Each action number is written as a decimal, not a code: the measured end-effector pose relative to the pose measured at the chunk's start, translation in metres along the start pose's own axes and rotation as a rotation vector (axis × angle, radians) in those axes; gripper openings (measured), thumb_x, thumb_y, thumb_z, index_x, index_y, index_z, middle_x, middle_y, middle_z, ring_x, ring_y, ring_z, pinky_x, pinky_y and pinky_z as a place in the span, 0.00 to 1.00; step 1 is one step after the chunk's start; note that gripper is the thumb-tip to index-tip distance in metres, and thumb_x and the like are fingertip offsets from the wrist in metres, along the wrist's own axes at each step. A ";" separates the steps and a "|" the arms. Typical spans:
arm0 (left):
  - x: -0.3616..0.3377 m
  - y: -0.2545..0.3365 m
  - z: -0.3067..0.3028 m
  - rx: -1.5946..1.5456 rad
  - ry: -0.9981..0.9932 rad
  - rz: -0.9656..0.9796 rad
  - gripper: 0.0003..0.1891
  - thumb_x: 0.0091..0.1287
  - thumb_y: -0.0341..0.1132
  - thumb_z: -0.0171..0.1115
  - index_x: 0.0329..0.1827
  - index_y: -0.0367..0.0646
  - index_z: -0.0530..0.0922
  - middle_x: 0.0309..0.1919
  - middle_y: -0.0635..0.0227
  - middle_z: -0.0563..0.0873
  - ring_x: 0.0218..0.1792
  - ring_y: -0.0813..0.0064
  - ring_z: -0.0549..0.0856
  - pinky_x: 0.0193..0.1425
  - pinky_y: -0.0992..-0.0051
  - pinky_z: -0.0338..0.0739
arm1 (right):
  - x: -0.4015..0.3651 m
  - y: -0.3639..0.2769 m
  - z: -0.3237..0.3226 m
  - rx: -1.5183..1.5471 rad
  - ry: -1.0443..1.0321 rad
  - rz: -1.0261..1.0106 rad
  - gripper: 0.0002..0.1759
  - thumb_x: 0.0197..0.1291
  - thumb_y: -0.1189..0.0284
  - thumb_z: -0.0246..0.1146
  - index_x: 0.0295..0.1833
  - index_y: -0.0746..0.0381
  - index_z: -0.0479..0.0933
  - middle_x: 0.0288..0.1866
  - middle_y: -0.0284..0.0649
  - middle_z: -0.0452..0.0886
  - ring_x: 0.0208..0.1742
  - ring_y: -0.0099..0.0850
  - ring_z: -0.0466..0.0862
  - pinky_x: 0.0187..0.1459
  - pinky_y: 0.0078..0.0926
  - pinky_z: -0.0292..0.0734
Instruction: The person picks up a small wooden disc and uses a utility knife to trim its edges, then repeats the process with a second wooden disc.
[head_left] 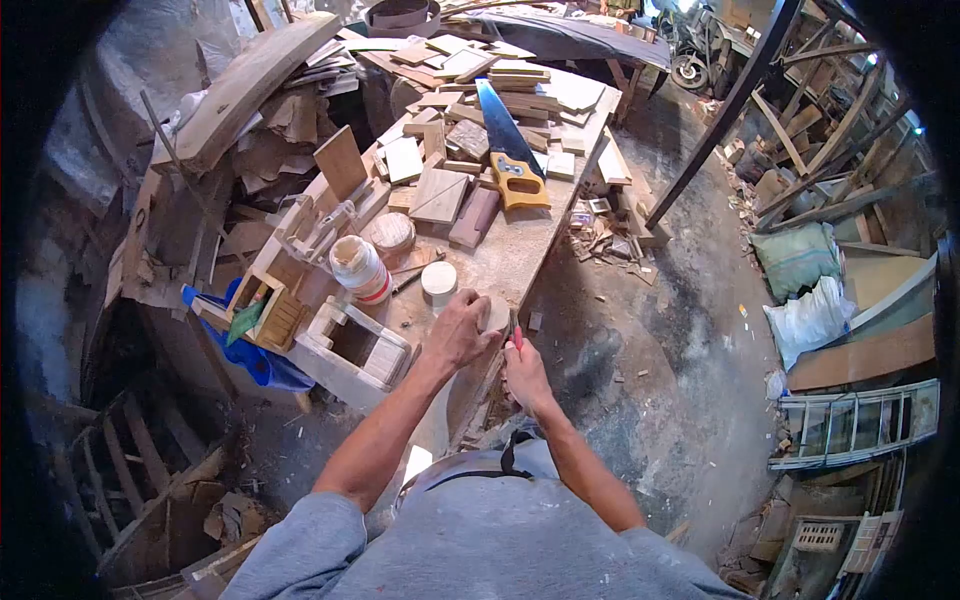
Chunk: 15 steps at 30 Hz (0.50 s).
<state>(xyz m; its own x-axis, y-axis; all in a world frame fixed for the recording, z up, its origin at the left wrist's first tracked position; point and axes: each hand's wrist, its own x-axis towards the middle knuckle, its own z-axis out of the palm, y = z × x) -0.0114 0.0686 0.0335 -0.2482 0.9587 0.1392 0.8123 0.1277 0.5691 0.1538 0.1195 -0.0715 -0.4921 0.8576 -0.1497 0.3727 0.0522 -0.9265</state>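
Observation:
At the near right edge of the workbench, my left hand [462,330] is closed on a round wooden piece [495,314]. My right hand [526,372] is wrapped round a tool with a red handle [517,338], its dark tip against the right side of that piece. Just beyond my left hand stands another round wooden block [439,279]. To its left are a white jar [360,270] with a red band and a round wooden piece [392,232]. A wooden frame [354,344] lies left of my left forearm.
A handsaw [513,150] with a yellow handle lies among wood offcuts [440,193] on the workbench [520,255]. Wooden boxes and a blue cloth [262,362] are at the left. A dark post [722,115] rises beyond the bench at the right. Sacks [812,318] lie farther right.

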 end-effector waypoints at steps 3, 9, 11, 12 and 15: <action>0.002 -0.007 0.001 -0.034 -0.020 -0.002 0.34 0.52 0.39 0.84 0.63 0.38 0.82 0.59 0.45 0.82 0.61 0.46 0.83 0.66 0.59 0.79 | -0.008 -0.017 -0.003 -0.095 0.052 -0.043 0.18 0.78 0.63 0.51 0.49 0.69 0.75 0.30 0.50 0.81 0.31 0.46 0.83 0.37 0.44 0.78; 0.013 -0.017 0.001 -0.087 -0.054 -0.019 0.37 0.49 0.39 0.85 0.64 0.37 0.82 0.62 0.43 0.81 0.62 0.45 0.82 0.67 0.59 0.78 | -0.005 -0.043 -0.015 -0.231 -0.007 0.030 0.17 0.76 0.66 0.52 0.49 0.72 0.76 0.41 0.67 0.83 0.48 0.65 0.84 0.49 0.54 0.78; 0.010 -0.021 0.008 -0.108 -0.012 0.005 0.37 0.48 0.39 0.85 0.63 0.37 0.82 0.62 0.43 0.81 0.62 0.45 0.83 0.67 0.59 0.79 | -0.001 -0.035 -0.016 -0.247 -0.031 0.024 0.17 0.76 0.66 0.53 0.49 0.72 0.76 0.44 0.69 0.83 0.51 0.66 0.83 0.51 0.55 0.78; 0.011 -0.022 0.009 -0.101 -0.002 0.006 0.37 0.48 0.39 0.85 0.63 0.37 0.82 0.62 0.43 0.81 0.62 0.45 0.83 0.67 0.60 0.78 | 0.001 -0.039 -0.018 -0.283 -0.027 0.026 0.18 0.76 0.66 0.53 0.48 0.73 0.76 0.43 0.69 0.83 0.50 0.67 0.83 0.51 0.56 0.78; 0.011 -0.020 0.007 -0.098 -0.016 0.009 0.37 0.48 0.39 0.85 0.63 0.37 0.82 0.61 0.44 0.82 0.62 0.46 0.83 0.68 0.60 0.78 | -0.006 -0.071 -0.024 -0.370 -0.027 0.114 0.19 0.77 0.64 0.53 0.48 0.73 0.76 0.45 0.70 0.83 0.51 0.68 0.83 0.54 0.60 0.77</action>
<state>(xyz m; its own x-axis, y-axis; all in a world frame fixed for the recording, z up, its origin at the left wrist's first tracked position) -0.0266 0.0787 0.0183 -0.2319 0.9637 0.1321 0.7589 0.0944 0.6443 0.1490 0.1227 0.0031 -0.4497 0.8552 -0.2578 0.6824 0.1428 -0.7169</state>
